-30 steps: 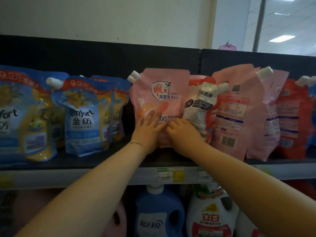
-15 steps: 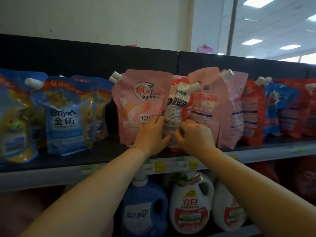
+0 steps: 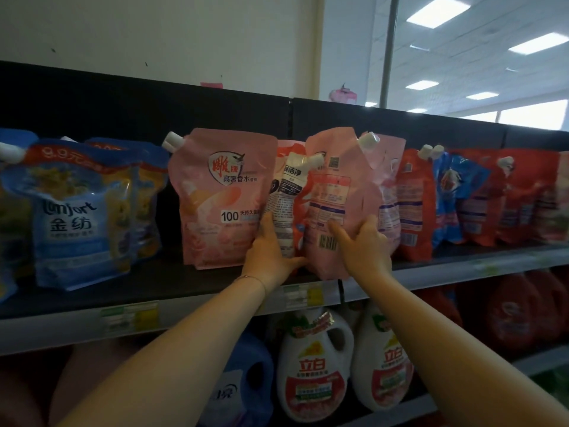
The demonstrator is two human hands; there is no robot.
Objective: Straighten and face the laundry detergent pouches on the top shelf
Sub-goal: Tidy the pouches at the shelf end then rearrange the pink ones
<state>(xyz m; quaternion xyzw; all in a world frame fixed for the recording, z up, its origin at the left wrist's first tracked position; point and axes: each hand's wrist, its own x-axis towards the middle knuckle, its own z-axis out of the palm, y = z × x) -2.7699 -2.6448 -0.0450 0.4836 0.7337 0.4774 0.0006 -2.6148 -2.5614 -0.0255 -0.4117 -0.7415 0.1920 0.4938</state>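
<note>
Backward pink pouch point(image 3: 338, 204): right hand point(image 3: 363, 251) gripped its lower edge; left hand point(image 3: 271, 254) braced the neighbouring pouch point(image 3: 286, 204). Best turned label-forward, base squared to the shelf point(image 3: 184, 288).

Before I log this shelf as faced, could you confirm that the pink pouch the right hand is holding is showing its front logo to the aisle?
Not quite: in the head view the pink pouch in the right hand shows its back panel, with barcode and printed text, to the aisle. The pink pouch with the front logo stands further left, beside the left hand.
</note>
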